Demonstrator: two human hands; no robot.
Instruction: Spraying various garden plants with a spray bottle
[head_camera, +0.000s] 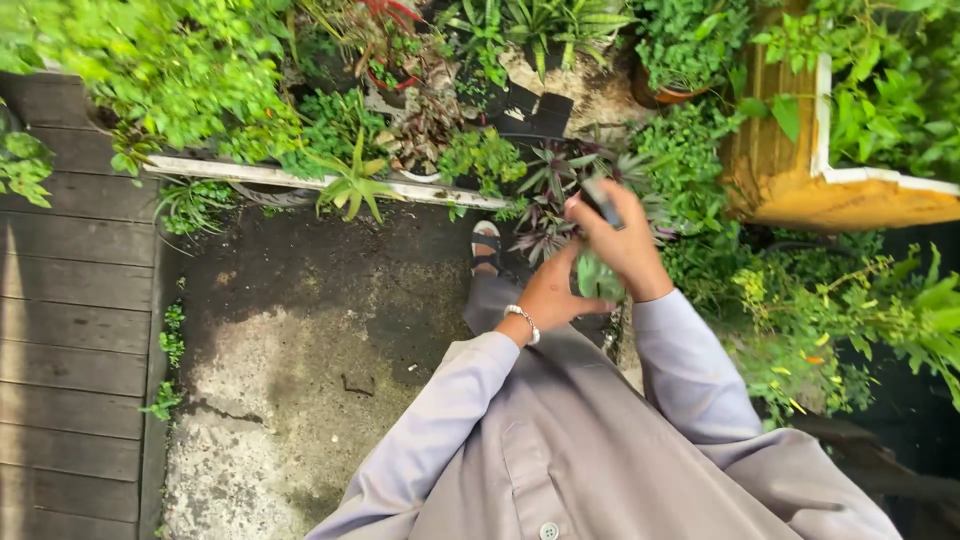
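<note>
My left hand (553, 291), with a silver bracelet at the wrist, is closed around a bunch of green leaves (598, 275) held in front of me. Just above it, my right hand (622, 240) grips a small dark tool (601, 203) whose tip sticks out over the fingers; its kind is too blurred to tell. Both hands meet over a purple-and-green striped plant (555, 180). Grey sleeves cover both arms. My sandalled foot (485, 245) stands on the ground below the hands.
A concrete patch (300, 330) lies at the left beside dark wooden decking (70, 300). Potted plants and foliage crowd the top. A yellow wooden planter (790, 170) stands at the right, with leafy shrubs (830, 310) beneath it.
</note>
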